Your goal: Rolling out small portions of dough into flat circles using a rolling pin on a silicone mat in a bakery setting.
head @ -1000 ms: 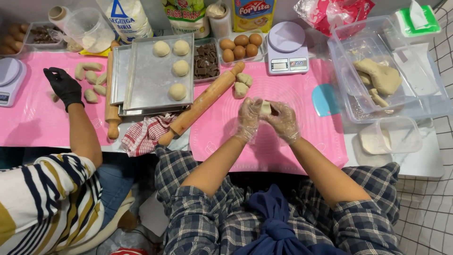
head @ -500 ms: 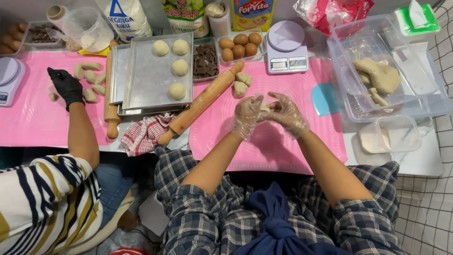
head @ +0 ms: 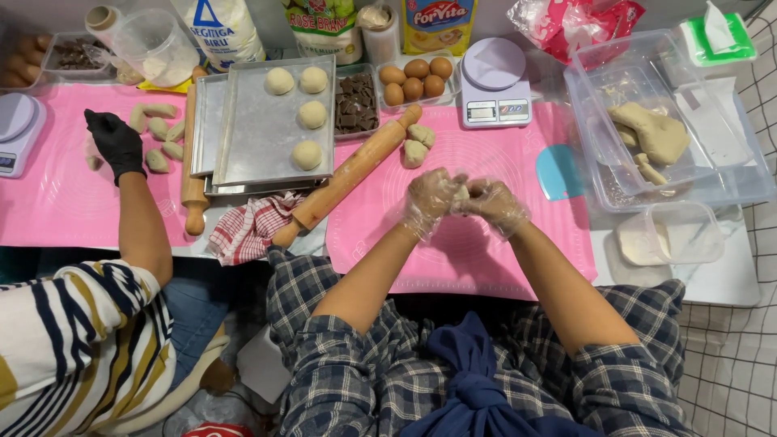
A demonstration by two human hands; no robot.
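— What do the containers hold?
— The metal tray (head: 267, 137) carries four dough balls (head: 312, 114); the clear tub (head: 599, 105) holds a dough slab (head: 660, 133).
— And the hands?
— The left hand (head: 429, 197) and right hand (head: 495, 202), gloved, meet above the pink mat (head: 477, 243), fingers curled around a small dough piece (head: 461, 193).

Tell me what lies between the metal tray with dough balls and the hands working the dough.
In the head view, a wooden rolling pin lies slanted between the tray and the hands.

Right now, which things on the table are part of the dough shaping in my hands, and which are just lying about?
In use: left hand, right hand, dough piece between them, pink mat, spare dough lumps, tray with dough balls.

Lying about: rolling pin, eggs, scale, checked cloth, blue scraper.
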